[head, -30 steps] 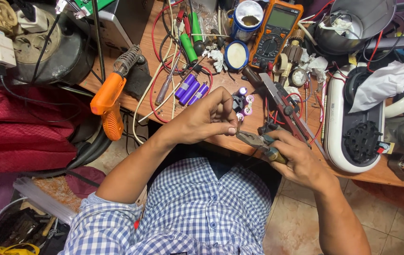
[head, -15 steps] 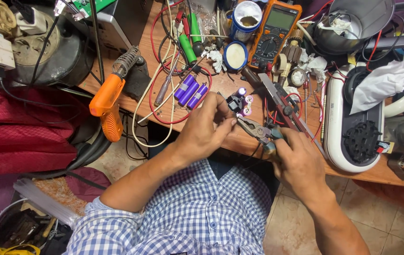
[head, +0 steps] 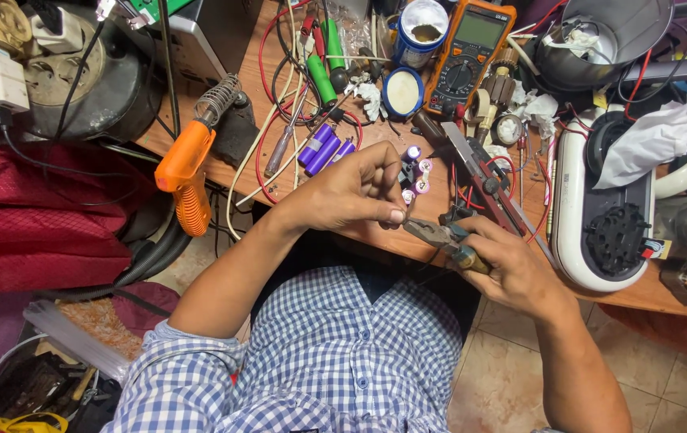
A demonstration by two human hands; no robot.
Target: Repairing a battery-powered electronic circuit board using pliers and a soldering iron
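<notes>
My left hand (head: pixel 343 192) reaches over the wooden bench's front edge. Its fingertips grip the left side of a small battery pack (head: pixel 415 172) of purple cells, and the thumb touches the tip of the pliers (head: pixel 438 234). My right hand (head: pixel 512 273) is closed round the pliers' handles just off the bench edge, with the jaws pointing left at the pack's near side. What sits between the jaws is too small to tell. Red and black wires run from the pack to the right.
Loose purple cells (head: pixel 323 148) and a green-handled screwdriver (head: pixel 323 68) lie left of the pack. An orange heat gun (head: pixel 187 172) hangs over the bench's (head: pixel 279 188) left edge. Behind are a multimeter (head: pixel 472 48) and a round tin (head: pixel 401 92); a white appliance (head: pixel 576 200) stands right.
My right hand has brought the pliers up and left, so their tip now meets my left thumb at the pack. My left hand shifted slightly toward me.
</notes>
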